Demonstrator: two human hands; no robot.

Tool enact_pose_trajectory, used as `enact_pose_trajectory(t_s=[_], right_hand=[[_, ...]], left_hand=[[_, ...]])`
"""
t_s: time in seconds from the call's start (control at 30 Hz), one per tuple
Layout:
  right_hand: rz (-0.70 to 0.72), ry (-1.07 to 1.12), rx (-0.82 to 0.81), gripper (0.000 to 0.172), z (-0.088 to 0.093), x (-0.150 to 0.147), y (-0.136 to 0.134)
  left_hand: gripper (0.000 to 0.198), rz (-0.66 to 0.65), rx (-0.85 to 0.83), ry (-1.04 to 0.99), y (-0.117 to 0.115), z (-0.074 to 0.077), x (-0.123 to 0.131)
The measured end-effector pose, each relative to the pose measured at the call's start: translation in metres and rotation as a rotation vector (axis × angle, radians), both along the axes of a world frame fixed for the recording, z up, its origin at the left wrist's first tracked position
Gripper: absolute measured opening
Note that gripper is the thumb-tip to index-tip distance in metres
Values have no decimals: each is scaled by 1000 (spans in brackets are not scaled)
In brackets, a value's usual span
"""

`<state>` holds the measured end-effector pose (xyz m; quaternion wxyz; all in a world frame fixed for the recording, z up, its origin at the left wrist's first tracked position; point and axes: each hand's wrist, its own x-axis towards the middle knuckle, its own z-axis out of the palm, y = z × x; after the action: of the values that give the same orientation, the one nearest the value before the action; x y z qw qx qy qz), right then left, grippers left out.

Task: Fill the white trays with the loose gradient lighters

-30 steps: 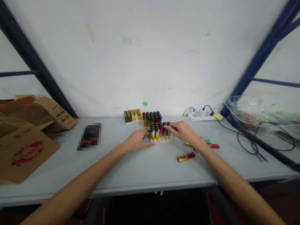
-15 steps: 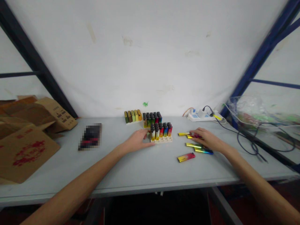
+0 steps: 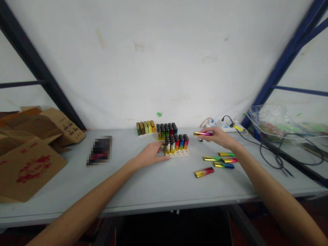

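Note:
My left hand is closed on the left end of a white rack, thumb at the front and fingers behind. Several lighters with black tops and bright metallic bodies stand upright in this rack; the front row of holes shows no lighters. Raised right of the rack, my right hand pinches a purple-and-gold lighter lying level. A small dark-ended piece shows under those fingers; I cannot make out what it is. Several lighters lie flat below that hand, among them a yellow-and-red lighter.
Behind stand a second rack of black-topped lighters and a rack of yellow-green ones. Cardboard boxes and a blurred dark flat item lie left. At right are a power strip, black cable and clear plastic.
My right hand has risen from the loose lighters and moved left and back, with a lighter now in its fingers. The left hand has stayed on the rack.

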<state>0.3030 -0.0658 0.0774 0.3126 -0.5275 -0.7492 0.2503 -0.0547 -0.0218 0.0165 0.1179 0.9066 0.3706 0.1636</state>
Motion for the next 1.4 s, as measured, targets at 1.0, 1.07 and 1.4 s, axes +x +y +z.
enact_pose_trajectory(t_s=[1.0, 1.07, 1.4], right_hand=[[81, 775, -188, 58, -38, -107, -12], [0, 697, -134, 59, -45, -109, -10], [-163, 366, 44, 55, -53, -104, -5]], left_hand=[[63, -17, 18, -21, 2, -3, 1], [63, -21, 24, -24, 2, -2, 1], [63, -32, 21, -34, 4, -5, 0]])
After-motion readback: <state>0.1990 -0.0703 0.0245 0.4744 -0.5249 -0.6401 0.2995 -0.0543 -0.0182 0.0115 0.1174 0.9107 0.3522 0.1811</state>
